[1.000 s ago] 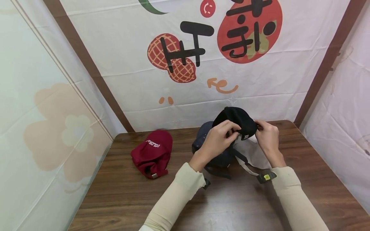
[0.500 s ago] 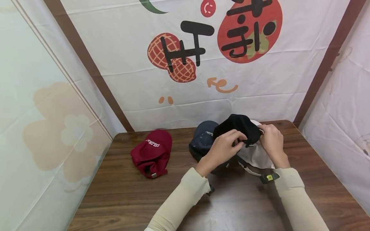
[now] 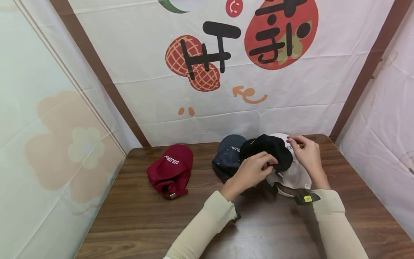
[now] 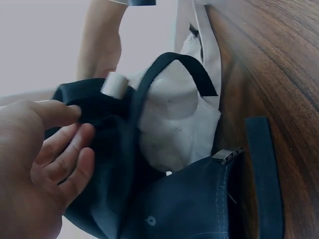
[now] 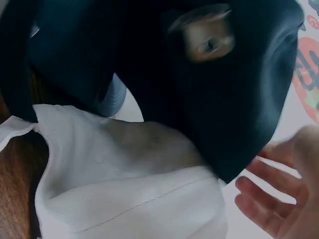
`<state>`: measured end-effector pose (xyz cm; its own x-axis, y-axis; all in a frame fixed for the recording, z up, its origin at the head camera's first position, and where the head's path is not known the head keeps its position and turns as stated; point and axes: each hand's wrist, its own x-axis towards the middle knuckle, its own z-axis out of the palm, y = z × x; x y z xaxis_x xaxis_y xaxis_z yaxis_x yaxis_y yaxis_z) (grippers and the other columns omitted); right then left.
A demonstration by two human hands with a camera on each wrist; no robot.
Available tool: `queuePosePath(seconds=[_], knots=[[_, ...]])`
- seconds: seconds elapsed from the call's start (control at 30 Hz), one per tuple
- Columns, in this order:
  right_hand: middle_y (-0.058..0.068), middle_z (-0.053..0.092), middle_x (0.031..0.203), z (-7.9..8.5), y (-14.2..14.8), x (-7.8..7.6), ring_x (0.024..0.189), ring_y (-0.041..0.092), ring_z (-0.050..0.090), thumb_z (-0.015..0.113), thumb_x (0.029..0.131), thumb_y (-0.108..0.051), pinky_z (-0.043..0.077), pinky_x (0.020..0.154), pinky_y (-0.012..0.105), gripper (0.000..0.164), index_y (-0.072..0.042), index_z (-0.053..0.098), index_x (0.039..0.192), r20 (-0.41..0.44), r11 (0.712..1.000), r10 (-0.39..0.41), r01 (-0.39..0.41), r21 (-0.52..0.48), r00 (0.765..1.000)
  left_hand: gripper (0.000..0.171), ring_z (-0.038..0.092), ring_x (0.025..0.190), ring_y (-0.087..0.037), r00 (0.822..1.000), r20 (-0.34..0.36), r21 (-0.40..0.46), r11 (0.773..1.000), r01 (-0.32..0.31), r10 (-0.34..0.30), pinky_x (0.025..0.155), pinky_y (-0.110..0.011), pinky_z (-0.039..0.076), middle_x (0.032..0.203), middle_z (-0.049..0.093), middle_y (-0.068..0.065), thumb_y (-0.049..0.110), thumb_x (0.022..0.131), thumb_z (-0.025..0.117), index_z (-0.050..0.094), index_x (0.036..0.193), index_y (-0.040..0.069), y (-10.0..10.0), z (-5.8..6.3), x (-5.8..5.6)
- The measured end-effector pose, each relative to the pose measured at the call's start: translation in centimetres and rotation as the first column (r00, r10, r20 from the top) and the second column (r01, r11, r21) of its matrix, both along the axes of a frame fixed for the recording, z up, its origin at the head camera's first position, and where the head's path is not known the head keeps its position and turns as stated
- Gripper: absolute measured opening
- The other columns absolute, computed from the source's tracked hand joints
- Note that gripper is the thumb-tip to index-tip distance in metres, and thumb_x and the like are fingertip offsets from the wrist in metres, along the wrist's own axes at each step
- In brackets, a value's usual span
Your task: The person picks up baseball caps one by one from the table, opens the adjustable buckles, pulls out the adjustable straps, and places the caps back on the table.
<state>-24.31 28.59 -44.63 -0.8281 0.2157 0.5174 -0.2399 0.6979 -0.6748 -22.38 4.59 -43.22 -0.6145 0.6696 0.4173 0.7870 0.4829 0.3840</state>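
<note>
A black baseball cap [image 3: 270, 151] sits between a navy cap [image 3: 226, 158] and a white cap [image 3: 295, 174], overlapping both in the head view. My left hand [image 3: 255, 169] is at the near side of the black cap, its fingers loosely bent beside the fabric; in the left wrist view the thumb and fingertips stand apart. Off the black cap's right side, my right hand [image 3: 307, 153] is raised over the white cap with relaxed fingers and nothing in them. The right wrist view has the black cap [image 5: 214, 99] hanging over the white cap's opening [image 5: 134, 144].
A dark red cap [image 3: 171, 169] with white lettering lies apart on the left of the wooden table [image 3: 145, 223]. Printed cloth [image 3: 194, 126] walls the table's back, with more cloth along both sides. Cap straps [image 4: 264, 174] lie loose at the near side.
The black cap has come down and nearer, onto the caps below. My right hand has let go of its edge and moved right. The left hand has shifted slightly right and down.
</note>
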Motion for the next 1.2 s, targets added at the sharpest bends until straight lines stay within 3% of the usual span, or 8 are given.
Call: queuePosePath(seconds=[0.13, 0.33, 0.53, 0.77, 1.2], knots=[[0.019, 0.078, 0.117, 0.1, -0.3, 0.2, 0.092, -0.019, 0.053, 0.069, 0.105, -0.021, 0.044, 0.078, 0.005, 0.025, -0.007, 0.079, 0.124, -0.010, 0.993, 0.118, -0.118, -0.002, 0.993, 0.023, 0.062, 0.086, 0.000, 0.999, 0.038, -0.051, 0.999, 0.002, 0.000, 0.072, -0.009, 0.044, 0.109, 0.070, 0.009, 0.012, 0.102, 0.068, 0.075, 0.121, 0.021, 0.1, -0.1, 0.1], [0.017, 0.078, 0.118, -0.3, -0.4, 0.3, 0.100, 0.007, 0.059, 0.069, 0.102, -0.008, 0.046, 0.076, 0.010, 0.018, -0.005, 0.081, 0.115, -0.019, 0.986, 0.161, -0.160, 0.051, 0.987, 0.020, 0.057, 0.080, 0.002, 0.998, 0.060, -0.053, 0.999, 0.003, 0.000, 0.070, -0.008, 0.042, 0.106, 0.071, 0.011, 0.014, 0.104, 0.064, 0.076, 0.119, 0.022, 0.0, -0.2, 0.1], [0.015, 0.079, 0.115, -0.7, -0.3, 0.2, 0.097, -0.006, 0.054, 0.069, 0.101, -0.005, 0.049, 0.076, 0.016, 0.017, -0.006, 0.081, 0.113, -0.032, 0.986, 0.157, -0.155, 0.055, 0.987, 0.020, 0.057, 0.079, 0.002, 0.998, 0.069, -0.050, 0.999, 0.004, -0.001, 0.070, -0.008, 0.042, 0.107, 0.071, 0.011, 0.014, 0.105, 0.063, 0.075, 0.118, 0.022, -0.1, -0.5, 0.2], [0.019, 0.079, 0.109, -0.2, -0.8, 0.6, 0.088, -0.020, 0.055, 0.072, 0.098, -0.001, 0.049, 0.074, 0.010, 0.014, -0.003, 0.082, 0.108, -0.146, 0.991, 0.131, -0.133, -0.004, 0.981, 0.019, 0.058, 0.080, 0.001, 0.998, 0.066, -0.018, 1.000, 0.013, -0.012, 0.072, -0.008, 0.043, 0.105, 0.072, 0.010, 0.013, 0.104, 0.063, 0.076, 0.116, 0.020, -0.8, 0.0, 0.4], [0.015, 0.079, 0.102, 1.6, -2.9, 1.8, 0.094, -0.011, 0.057, 0.073, 0.098, 0.000, 0.049, 0.076, 0.011, 0.014, -0.005, 0.082, 0.107, -0.219, 0.983, 0.183, -0.186, 0.009, 0.958, 0.020, 0.060, 0.081, 0.003, 0.996, 0.092, 0.047, 0.999, -0.006, 0.002, 0.071, -0.010, 0.045, 0.105, 0.073, 0.010, 0.012, 0.106, 0.061, 0.076, 0.116, 0.019, -3.1, 0.3, 0.3]])
